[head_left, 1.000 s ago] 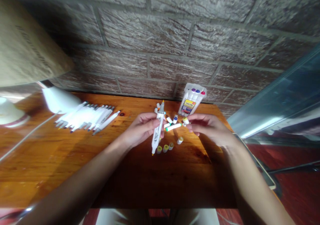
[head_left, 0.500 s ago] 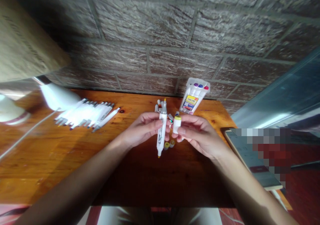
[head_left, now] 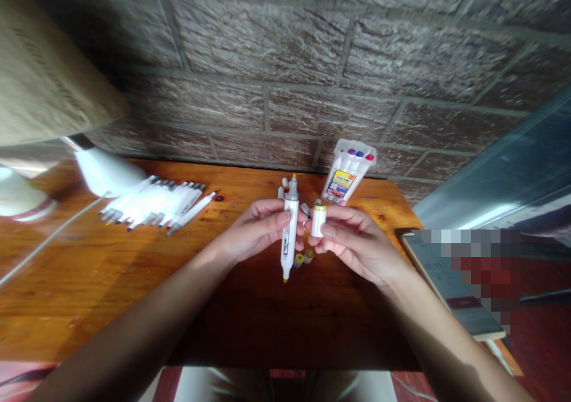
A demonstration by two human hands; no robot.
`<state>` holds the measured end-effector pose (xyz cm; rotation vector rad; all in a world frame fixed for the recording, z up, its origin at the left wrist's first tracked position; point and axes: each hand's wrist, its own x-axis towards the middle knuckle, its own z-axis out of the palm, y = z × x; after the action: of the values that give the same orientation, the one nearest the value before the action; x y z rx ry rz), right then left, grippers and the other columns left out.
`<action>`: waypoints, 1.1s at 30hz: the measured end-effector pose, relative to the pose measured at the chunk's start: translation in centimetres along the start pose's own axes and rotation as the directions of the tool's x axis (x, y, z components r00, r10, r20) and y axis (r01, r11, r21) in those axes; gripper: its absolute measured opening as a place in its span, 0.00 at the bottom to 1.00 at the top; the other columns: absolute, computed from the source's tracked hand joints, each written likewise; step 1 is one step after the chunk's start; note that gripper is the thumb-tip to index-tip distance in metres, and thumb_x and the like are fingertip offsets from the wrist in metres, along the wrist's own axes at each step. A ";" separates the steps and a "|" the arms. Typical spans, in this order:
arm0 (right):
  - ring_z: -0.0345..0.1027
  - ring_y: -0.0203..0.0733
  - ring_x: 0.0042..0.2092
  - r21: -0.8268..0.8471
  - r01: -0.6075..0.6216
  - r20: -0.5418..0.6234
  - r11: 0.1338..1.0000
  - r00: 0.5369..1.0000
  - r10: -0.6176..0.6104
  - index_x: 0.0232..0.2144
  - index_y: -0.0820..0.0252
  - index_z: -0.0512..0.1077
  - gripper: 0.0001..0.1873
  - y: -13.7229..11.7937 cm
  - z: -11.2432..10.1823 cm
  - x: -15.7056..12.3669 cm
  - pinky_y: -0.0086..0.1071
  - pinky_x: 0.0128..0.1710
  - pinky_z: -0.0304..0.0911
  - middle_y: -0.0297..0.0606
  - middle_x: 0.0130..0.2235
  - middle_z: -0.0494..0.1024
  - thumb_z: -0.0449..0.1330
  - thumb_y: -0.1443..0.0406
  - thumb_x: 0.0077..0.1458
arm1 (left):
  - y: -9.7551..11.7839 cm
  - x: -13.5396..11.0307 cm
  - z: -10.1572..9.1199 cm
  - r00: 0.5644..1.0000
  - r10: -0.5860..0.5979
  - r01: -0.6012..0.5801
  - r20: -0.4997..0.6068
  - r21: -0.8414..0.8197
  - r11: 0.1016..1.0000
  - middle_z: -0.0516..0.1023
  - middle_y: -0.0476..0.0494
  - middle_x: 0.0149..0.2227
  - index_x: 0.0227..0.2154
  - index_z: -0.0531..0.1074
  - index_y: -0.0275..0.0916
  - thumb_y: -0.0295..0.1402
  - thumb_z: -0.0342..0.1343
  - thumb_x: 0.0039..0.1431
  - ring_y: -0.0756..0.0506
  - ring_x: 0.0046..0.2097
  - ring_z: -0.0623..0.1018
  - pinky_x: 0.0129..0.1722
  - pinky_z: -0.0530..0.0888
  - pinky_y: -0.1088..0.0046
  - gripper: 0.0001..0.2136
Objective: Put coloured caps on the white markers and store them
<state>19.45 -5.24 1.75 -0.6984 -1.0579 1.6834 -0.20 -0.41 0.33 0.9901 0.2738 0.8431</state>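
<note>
My left hand (head_left: 256, 229) is closed round a white double-ended marker (head_left: 289, 229), held upright above the wooden table (head_left: 111, 283), both tips uncapped and orange-yellow. Just to its right, my right hand (head_left: 352, 238) pinches a white marker cap with a yellow end (head_left: 318, 220), held upright level with the marker's middle. Loose caps (head_left: 303, 258) and a few markers (head_left: 282, 189) lie on the table behind and under my hands.
A row of several white markers (head_left: 156, 207) lies at the left, beside a lamp base (head_left: 18, 197) and its cord. A plastic marker pack (head_left: 348, 173) leans against the brick wall. A tablet or notebook (head_left: 450, 289) lies at the table's right edge.
My right hand lifted a yellow-ended cap from the table and brought it up beside the marker. The left hand kept the marker upright and shifted slightly right.
</note>
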 end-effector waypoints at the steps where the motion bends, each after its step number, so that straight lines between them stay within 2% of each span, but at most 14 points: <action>1: 0.80 0.36 0.34 0.004 0.001 0.008 1.000 1.000 -0.001 0.39 0.55 0.82 0.12 0.0 0.0 0.0 0.29 0.36 0.78 0.35 0.35 0.85 0.73 0.67 0.50 | 0.0 0.0 0.0 1.000 0.002 -0.002 0.005 0.000 1.000 0.83 0.43 0.30 0.32 0.83 0.34 0.40 0.72 0.48 0.48 0.28 0.81 0.30 0.81 0.74 0.14; 22: 0.80 0.35 0.34 -0.014 0.014 0.048 1.000 0.999 -0.014 0.40 0.54 0.82 0.12 0.1 -0.1 0.0 0.27 0.36 0.76 0.35 0.36 0.85 0.72 0.67 0.51 | 0.1 0.1 0.1 1.000 -0.011 0.011 0.016 -0.008 1.000 0.82 0.45 0.27 0.33 0.83 0.35 0.40 0.72 0.49 0.49 0.27 0.80 0.29 0.80 0.75 0.14; 27: 0.80 0.36 0.34 -0.030 0.025 0.034 0.999 0.999 -0.024 0.39 0.55 0.82 0.13 0.1 0.0 0.1 0.29 0.35 0.77 0.35 0.36 0.85 0.73 0.67 0.49 | 0.1 0.1 0.1 1.000 -0.016 0.016 0.013 -0.006 1.000 0.82 0.44 0.28 0.33 0.83 0.34 0.40 0.72 0.48 0.48 0.28 0.81 0.30 0.81 0.74 0.14; 33: 0.80 0.35 0.34 -0.023 0.036 0.050 0.999 0.998 -0.034 0.39 0.54 0.82 0.12 0.1 0.1 0.1 0.26 0.35 0.77 0.33 0.36 0.85 0.73 0.68 0.50 | 0.0 0.0 0.0 0.999 -0.004 0.005 0.046 -0.018 1.000 0.81 0.44 0.27 0.33 0.83 0.35 0.38 0.71 0.50 0.49 0.28 0.81 0.31 0.81 0.74 0.12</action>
<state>19.28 -5.15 1.69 -0.6532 -1.1203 1.6677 -0.17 -0.38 0.33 0.9908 0.2287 0.8167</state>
